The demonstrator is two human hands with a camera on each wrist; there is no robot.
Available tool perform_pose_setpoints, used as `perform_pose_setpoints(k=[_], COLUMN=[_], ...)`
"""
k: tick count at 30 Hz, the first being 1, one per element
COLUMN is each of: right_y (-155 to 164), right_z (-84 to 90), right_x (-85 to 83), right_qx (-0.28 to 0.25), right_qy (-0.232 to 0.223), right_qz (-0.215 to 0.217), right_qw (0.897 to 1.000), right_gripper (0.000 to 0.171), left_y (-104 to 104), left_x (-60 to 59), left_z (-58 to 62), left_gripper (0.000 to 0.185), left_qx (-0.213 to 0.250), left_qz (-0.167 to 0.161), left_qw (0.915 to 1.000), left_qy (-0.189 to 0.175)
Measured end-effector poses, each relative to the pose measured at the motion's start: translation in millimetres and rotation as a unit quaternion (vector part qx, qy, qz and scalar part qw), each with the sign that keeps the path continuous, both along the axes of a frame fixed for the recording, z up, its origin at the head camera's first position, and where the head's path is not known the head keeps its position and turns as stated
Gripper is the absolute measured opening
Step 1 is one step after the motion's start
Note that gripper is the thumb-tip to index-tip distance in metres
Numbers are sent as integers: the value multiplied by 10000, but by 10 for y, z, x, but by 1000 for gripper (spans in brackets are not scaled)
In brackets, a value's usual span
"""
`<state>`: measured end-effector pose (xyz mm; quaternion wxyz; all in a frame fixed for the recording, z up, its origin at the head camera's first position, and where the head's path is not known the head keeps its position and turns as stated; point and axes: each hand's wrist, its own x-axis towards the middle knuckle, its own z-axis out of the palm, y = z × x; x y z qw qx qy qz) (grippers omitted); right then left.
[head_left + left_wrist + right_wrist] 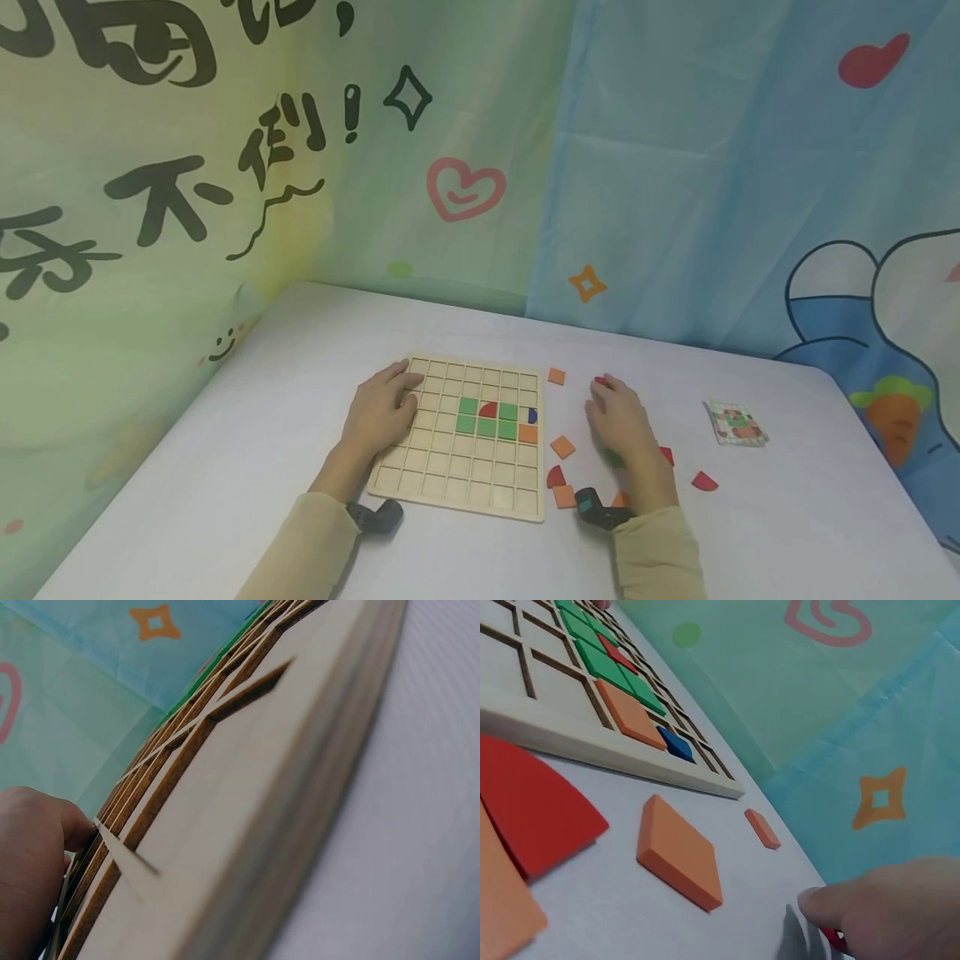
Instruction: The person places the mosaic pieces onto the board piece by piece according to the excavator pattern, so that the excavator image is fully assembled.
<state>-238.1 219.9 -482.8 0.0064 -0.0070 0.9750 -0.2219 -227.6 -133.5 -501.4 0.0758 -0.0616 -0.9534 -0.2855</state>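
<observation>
On the bench (225,467) in front of you lies a wooden grid board (465,467), and your left hand (378,412) rests flat on its left part, fingers straight and spread toward the far corner, holding nothing. From the left wrist view you see only the board's edge (247,825) close up and a bit of that hand (30,862) pressing on the grid.

Your right hand (618,417) lies palm down on the bench just right of the board, fingers relaxed, with its fingertips touching a small red piece (601,382); the right wrist view shows a fingertip (832,900) on the bench with a sliver of that red piece (834,939) under it. Whether the fingers pinch it or merely rest on it cannot be told.

Set into the board's middle are green tiles (486,419) with a red quarter-round (489,409) among them, a blue piece (532,414) at the right edge, and an orange tile (528,433) just below that.

Loose on the bench between board and right hand lie orange squares (562,447), another orange square (556,376) farther off, and a red quarter-round (555,477). Another red piece (704,481) lies right of your wrist, and a pattern card (737,422) sits well apart to the right.
</observation>
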Motion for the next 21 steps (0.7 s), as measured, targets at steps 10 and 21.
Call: perform_pose_setpoints(k=[10,21], right_y=[-85,-263], right_z=[-12,2], right_x=[31,37], right_qx=[160,120], right_qy=[498,438], right_qz=[-65,-365], right_qw=[9986,9983], right_gripper=[36,35], left_y=[-1,-4], left_x=[-8,-10], left_z=[-13,-9], left_gripper=[38,37], left_qx=[6,5], left_qz=[-13,-8], left_qw=[10000,10000], left_qy=[-50,17])
